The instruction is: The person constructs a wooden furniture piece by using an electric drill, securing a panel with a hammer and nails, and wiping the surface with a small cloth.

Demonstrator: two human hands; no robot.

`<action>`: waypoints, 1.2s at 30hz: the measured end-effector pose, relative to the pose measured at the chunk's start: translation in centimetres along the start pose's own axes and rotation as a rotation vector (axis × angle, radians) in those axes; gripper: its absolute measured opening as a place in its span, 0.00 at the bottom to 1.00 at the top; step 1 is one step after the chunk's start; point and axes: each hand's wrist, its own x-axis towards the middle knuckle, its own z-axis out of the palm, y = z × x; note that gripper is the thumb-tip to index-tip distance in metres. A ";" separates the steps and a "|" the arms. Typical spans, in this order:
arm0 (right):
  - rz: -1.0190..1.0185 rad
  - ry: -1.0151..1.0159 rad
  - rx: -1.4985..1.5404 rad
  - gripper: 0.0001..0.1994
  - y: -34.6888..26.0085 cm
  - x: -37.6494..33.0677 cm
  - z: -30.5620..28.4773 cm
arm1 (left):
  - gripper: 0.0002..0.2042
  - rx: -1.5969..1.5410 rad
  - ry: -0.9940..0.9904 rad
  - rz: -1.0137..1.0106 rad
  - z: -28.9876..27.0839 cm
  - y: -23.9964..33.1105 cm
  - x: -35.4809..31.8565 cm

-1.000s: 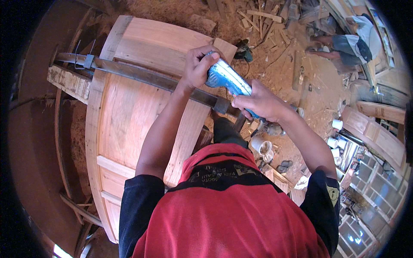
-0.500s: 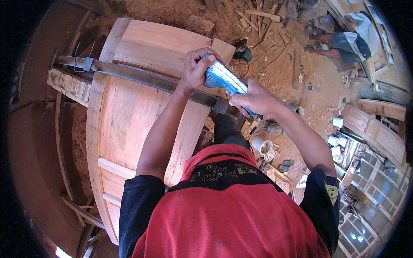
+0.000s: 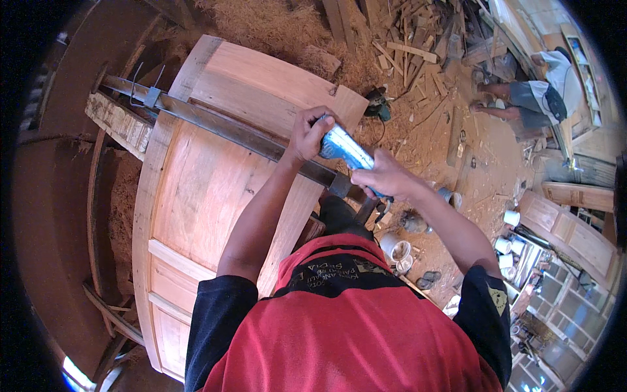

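Both hands hold what looks like a blue hand plane (image 3: 347, 149) with a worn, shiny metal side. My left hand (image 3: 308, 135) wraps round its far-left end, and my right hand (image 3: 385, 175) grips its near-right end. It is tilted, above the right edge of a panelled wooden door (image 3: 209, 176). Across the door lies a long metal bar clamp (image 3: 235, 134), its end block (image 3: 339, 185) just below the plane. Whether the plane touches the clamp or the wood, I cannot tell.
A green corded power tool (image 3: 377, 104) lies beyond the door. Scrap wood (image 3: 418, 62) and shavings cover the floor. A person (image 3: 539, 91) bends over at the far right. Buckets (image 3: 396, 247) stand near my right side, and a wooden support (image 3: 117, 124) juts out at left.
The whole view has shifted slightly, so the door and floor appear a little to the right and lower. Both hands keep their hold on the plane.
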 end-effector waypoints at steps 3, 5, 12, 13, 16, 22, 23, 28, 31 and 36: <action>0.032 -0.010 -0.046 0.09 0.8 0.8 0.1 | 0.14 0.006 0.037 -0.037 -0.2 -1.3 -0.4; -0.017 -0.003 0.012 0.08 1.1 0.9 0.1 | 0.13 0.057 0.043 -0.018 -0.1 -1.7 -0.6; 0.067 0.024 -0.101 0.11 0.2 0.2 0.1 | 0.13 0.147 0.116 -0.004 0.6 0.8 -0.6; -0.003 0.010 -0.017 0.12 -0.1 -0.3 0.0 | 0.13 0.120 0.100 -0.032 0.9 1.6 -0.6; -0.069 0.007 0.006 0.13 -1.9 -1.9 -0.3 | 0.13 0.082 0.094 -0.067 1.6 4.4 -0.1; -0.140 0.025 -0.001 0.24 -7.7 -8.0 -3.6 | 0.18 0.273 0.060 0.196 3.1 10.4 4.5; -0.164 0.062 -0.009 0.25 -8.5 -8.2 -4.1 | 0.19 0.259 0.064 0.241 3.4 10.9 6.1; -0.177 0.113 -0.010 0.16 -9.1 -4.1 -6.4 | 0.18 0.304 0.179 0.348 4.4 9.4 10.3; -0.151 0.108 0.037 0.14 -7.6 -2.4 -7.0 | 0.18 0.137 0.125 0.237 3.9 6.7 10.8; -0.170 0.081 0.030 0.14 -6.1 -1.3 -7.8 | 0.17 0.029 0.082 0.167 3.3 3.4 11.1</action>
